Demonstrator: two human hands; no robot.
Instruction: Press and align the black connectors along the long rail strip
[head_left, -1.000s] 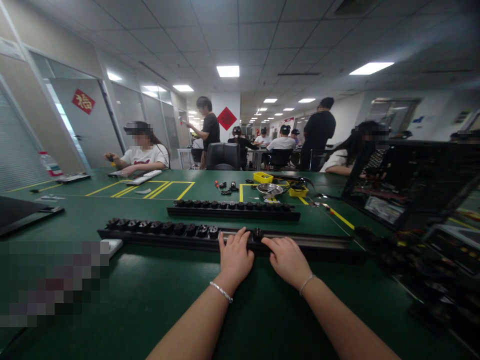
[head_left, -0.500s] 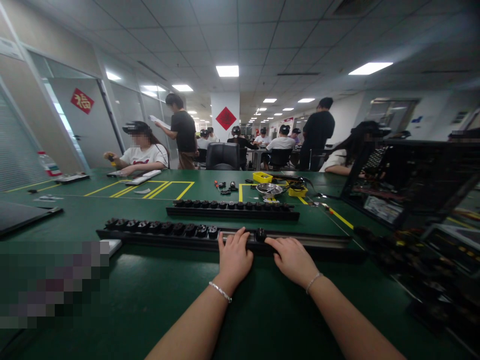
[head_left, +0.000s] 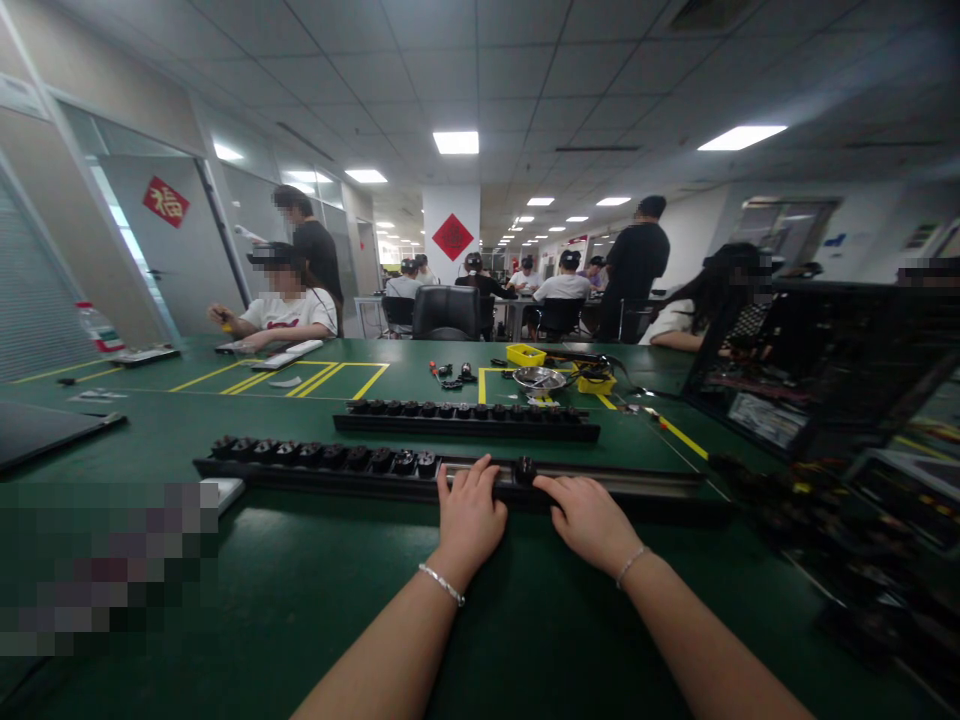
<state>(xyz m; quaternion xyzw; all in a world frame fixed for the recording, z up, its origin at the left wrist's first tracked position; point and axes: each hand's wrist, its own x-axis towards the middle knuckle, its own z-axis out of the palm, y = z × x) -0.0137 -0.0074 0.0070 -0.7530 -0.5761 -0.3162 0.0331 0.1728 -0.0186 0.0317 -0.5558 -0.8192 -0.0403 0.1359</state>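
Left hand: lies palm down on the near socket strip, fingers spread flat over its rail, pinning it to the bench; nothing is gripped.
Right hand: also palm down on the same strip, its fingers reaching toward the lone socket module that sits between the two hands; whether the fingertips pinch the module cannot be told.
Near socket strip: long black rail lying crosswise on the green bench, a row of round socket modules filling its left part, the right part of the rail bare.
Step in hand: seemingly seating or sliding the single module along the rail toward the filled row.
Next move: likely needs the left hand to hold the rail steady while the right pushes the module up against its neighbour.
Beyond: a second socket strip lies parallel, well apart, with yellow parts bins behind it; other people sit at the far side.
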